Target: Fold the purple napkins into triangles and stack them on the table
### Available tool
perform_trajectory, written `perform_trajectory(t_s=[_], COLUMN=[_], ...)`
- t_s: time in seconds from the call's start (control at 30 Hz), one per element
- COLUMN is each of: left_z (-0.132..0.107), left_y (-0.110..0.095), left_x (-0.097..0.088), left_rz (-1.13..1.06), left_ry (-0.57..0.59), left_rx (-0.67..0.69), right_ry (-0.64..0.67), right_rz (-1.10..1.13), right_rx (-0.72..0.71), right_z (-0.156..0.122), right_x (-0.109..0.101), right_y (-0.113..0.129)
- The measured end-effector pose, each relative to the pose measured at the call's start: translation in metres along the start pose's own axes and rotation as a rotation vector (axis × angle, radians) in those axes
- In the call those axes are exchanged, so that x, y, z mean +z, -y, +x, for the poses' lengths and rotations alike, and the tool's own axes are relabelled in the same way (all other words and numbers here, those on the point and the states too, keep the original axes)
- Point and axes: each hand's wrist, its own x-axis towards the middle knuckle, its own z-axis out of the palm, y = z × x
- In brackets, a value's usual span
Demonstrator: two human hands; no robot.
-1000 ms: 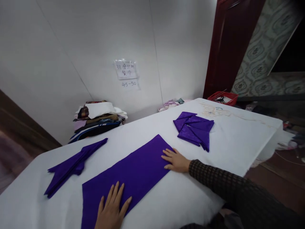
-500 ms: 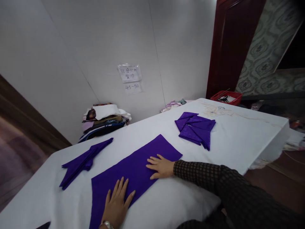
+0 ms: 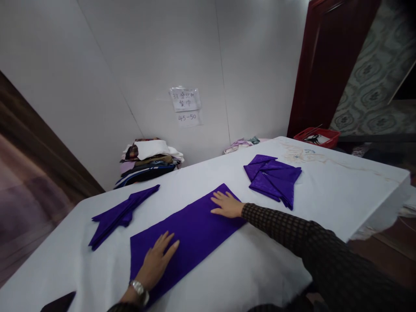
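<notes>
A purple cloth napkin lies as a long flat band across the white-covered table in front of me. My left hand, with a metal watch at the wrist, rests flat on its near left part, fingers stretched out. On the napkin's far right part my right hand lies with its fingers spread. Neither hand grips anything. Up and to the left is a narrow folded purple napkin. Beyond my right hand sits a group of folded purple napkins, overlapping one another.
A stack of folded clothes stands behind the table's far edge. At the back right is a red basket holding scissors. A dark flat object lies at the near left. Paper signs hang on the wall.
Both hands have slid over the napkin away from me, the right one toward its far right corner. The view has shifted slightly to the left.
</notes>
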Motion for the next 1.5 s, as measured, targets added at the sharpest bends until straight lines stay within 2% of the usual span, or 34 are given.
perform_trajectory(t_s=[0.1, 0.2, 0.27, 0.37, 0.53, 0.6, 0.67, 0.7, 0.8, 0.83, 0.87, 0.9, 1.0, 1.03, 1.1, 1.17, 1.23, 1.3, 1.43, 1.5], left_z=[0.022, 0.036, 0.038, 0.036, 0.035, 0.036, 0.036, 0.036, 0.035, 0.035, 0.035, 0.036, 0.036, 0.036, 0.037, 0.037, 0.038, 0.039, 0.040, 0.040], left_y=[0.008, 0.018, 0.024, 0.030, 0.030, 0.030, 0.031, 0.031, 0.032, 0.032, 0.032, 0.032, 0.031, 0.031, 0.031, 0.032, 0.034, 0.036, 0.038, 0.036], left_x=[-0.016, -0.014, -0.005, 0.006, 0.009, 0.009, 0.009, 0.010, 0.010, 0.010, 0.010, 0.010, 0.008, 0.007, 0.006, 0.006, 0.007, 0.008, 0.010, 0.010], left_rz=[0.100, 0.194, 0.201, 0.172, 0.141, 0.132, 0.126, 0.124, 0.123, 0.125, 0.128, 0.131, 0.133, 0.133, 0.137, 0.141, 0.147, 0.154, 0.151, 0.132], left_ry=[-0.110, -0.104, -0.092, -0.119, -0.134, -0.138, -0.141, -0.142, -0.145, -0.148, -0.151, -0.153, -0.147, -0.140, -0.128, -0.126, -0.136, -0.153, -0.162, -0.158], left_rx=[-0.129, -0.265, -0.326, -0.340, -0.335, -0.339, -0.335, -0.332, -0.327, -0.327, -0.328, -0.329, -0.335, -0.336, -0.335, -0.333, -0.331, -0.315, -0.287, -0.310], right_ry=[0.035, 0.058, 0.074, 0.062, -0.017, -0.039, -0.064, -0.069, -0.010, 0.018, 0.034, 0.030, -0.047, -0.064, -0.059, -0.011, 0.031, 0.027, -0.057, -0.103], right_rz=[0.058, 0.071, 0.050, -0.017, -0.111, -0.120, -0.132, -0.135, -0.111, -0.102, -0.098, -0.103, -0.136, -0.137, -0.111, -0.033, 0.029, 0.042, -0.048, -0.120], right_rx=[-0.145, -0.204, -0.204, -0.148, 0.245, 0.351, 0.365, 0.306, -0.018, -0.076, -0.061, 0.013, 0.301, 0.316, 0.177, -0.083, -0.216, -0.167, 0.185, 0.311], right_z=[0.036, 0.064, 0.073, 0.072, 0.056, 0.049, 0.041, 0.037, 0.026, 0.024, 0.021, 0.020, 0.012, 0.007, -0.006, -0.022, -0.038, -0.053, -0.081, -0.091], right_x=[0.016, 0.037, 0.048, 0.049, 0.015, 0.007, 0.009, 0.014, 0.027, 0.029, 0.027, 0.024, 0.011, 0.010, 0.018, 0.033, 0.045, 0.047, 0.027, 0.019], right_y=[0.042, 0.063, 0.061, 0.031, -0.046, -0.063, -0.063, -0.058, -0.044, -0.043, -0.044, -0.046, -0.048, -0.043, -0.021, 0.007, 0.024, 0.020, -0.034, -0.055])
